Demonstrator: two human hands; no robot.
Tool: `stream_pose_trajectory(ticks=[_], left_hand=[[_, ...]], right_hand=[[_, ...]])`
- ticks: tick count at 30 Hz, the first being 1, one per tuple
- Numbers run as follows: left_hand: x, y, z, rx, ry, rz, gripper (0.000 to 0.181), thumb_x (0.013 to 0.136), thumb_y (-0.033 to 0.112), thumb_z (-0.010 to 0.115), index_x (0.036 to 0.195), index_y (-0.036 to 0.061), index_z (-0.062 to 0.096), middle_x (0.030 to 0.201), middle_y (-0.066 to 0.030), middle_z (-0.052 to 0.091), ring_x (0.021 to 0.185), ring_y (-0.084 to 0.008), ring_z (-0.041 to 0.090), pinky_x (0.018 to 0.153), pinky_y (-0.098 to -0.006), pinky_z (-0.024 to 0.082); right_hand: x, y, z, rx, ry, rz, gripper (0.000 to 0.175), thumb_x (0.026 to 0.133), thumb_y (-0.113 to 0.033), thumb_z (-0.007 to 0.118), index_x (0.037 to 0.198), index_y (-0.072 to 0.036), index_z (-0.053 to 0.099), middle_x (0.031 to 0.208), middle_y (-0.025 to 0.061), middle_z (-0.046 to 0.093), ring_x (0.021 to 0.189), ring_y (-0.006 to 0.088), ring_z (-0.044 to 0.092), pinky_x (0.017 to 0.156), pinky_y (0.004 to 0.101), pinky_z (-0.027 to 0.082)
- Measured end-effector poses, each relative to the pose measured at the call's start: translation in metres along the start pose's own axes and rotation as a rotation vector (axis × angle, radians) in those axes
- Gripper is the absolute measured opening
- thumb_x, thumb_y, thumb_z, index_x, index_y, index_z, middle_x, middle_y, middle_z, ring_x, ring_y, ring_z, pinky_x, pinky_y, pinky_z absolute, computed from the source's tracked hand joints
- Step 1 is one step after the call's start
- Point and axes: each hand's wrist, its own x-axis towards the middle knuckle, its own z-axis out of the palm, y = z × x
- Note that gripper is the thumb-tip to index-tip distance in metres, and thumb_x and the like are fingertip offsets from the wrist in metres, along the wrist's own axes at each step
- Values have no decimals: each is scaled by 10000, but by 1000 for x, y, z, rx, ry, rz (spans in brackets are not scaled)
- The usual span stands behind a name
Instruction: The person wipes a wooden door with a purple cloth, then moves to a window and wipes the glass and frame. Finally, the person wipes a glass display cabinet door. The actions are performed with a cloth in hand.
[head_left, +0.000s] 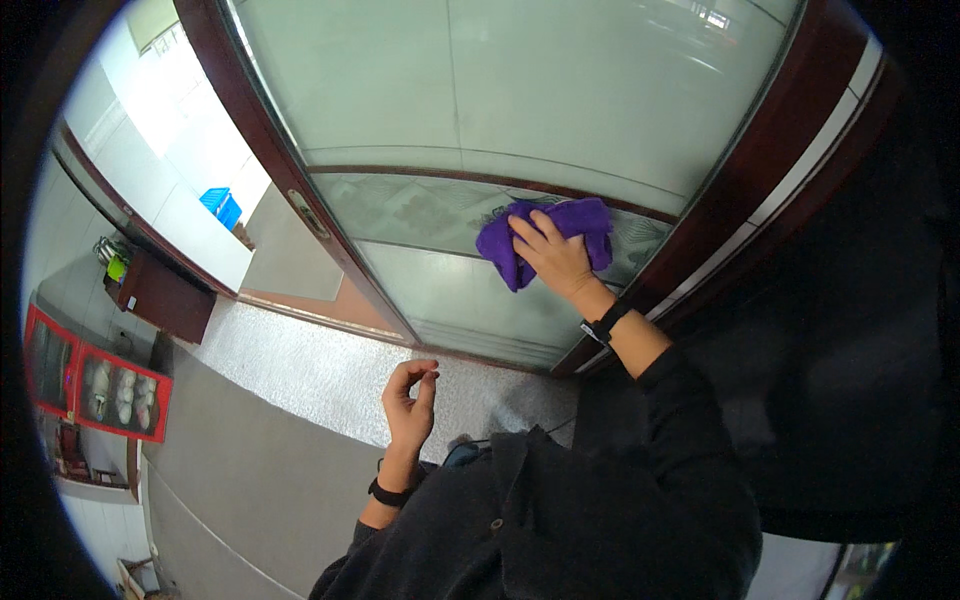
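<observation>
My right hand (551, 256) presses a bunched purple cloth (592, 221) flat against a glass sliding door. The cloth lies over the patterned glass strip (409, 206), below a thin brown crossbar (420, 175). Part of the cloth is hidden under my palm, and its folds spread past my fingers on both sides. Lower down, my left hand (410, 401) hangs in front of my body with nothing in it. Its fingers are loosely curled, the thumb close to the index finger. Both wrists wear black bands.
A dark brown door frame (330, 240) with a recessed pull borders the doorway at left. Through it stands a blue plastic basket (220, 208). Farther left are a brown cabinet (169, 296) and a red-framed glass cabinet (120, 390). Speckled floor (300, 379) runs below the door.
</observation>
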Motion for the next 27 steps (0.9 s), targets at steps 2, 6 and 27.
stream_pose_trajectory(ticks=[2, 6, 27], left_hand=[[-5, 0, 2, -21, 0, 13, 120, 931, -31, 602, 1033, -4, 660, 993, -68, 688, 934, -148, 663, 870, -292, 526], [-17, -3, -3, 37, 35, -23, 118, 932, -20, 607, 1035, -6, 663, 990, -72, 694, 934, -150, 667, 872, -293, 527], [55, -59, -80, 129, 225, -41, 136, 933, -15, 580, 1049, -5, 650, 984, -54, 688, 903, -146, 666, 838, -297, 537]], right_hand=[[0, -1, -4, 134, -58, 1, 158, 808, -238, 599, 943, -246, 681, 1241, -94, 563, 1190, 163, 481, 722, 467, 412], [29, 37, -48, 211, 28, 247, 215, 787, -165, 625, 972, -240, 706, 1273, -69, 580, 1224, 244, 480, 842, 557, 436], [117, -27, 2, 60, 128, 293, 123, 781, -162, 637, 868, -217, 705, 1312, -134, 575, 1232, 169, 497, 825, 447, 345]])
